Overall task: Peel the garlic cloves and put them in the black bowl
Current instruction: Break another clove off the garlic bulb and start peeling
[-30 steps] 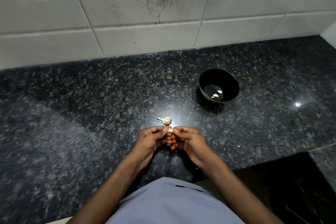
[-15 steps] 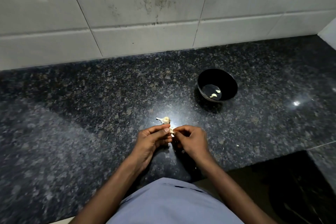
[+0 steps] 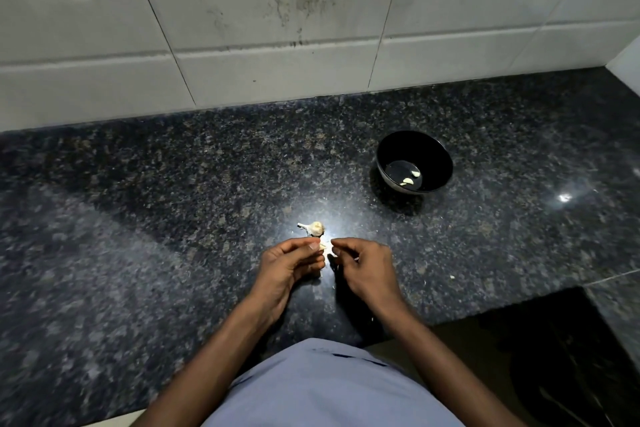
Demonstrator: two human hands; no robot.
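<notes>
Near the front edge of the dark speckled surface [image 3: 173, 218], the left hand [image 3: 284, 270] pinches a garlic clove [image 3: 322, 246] at its fingertips. The right hand [image 3: 367, 263], just beside it, has its fingers curled; what they hold is too small to tell. The garlic bulb [image 3: 314, 228] lies just behind the hands. The black bowl [image 3: 433, 152] sits toward the back right, with peeled cloves [image 3: 410, 177] inside.

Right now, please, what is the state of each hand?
Left hand: pinches a garlic clove.
Right hand: fingers curled, pinching; what it holds cannot be told.

Hands [image 3: 327, 262] on clove [image 3: 323, 246], near black bowl [image 3: 434, 149]
</notes>
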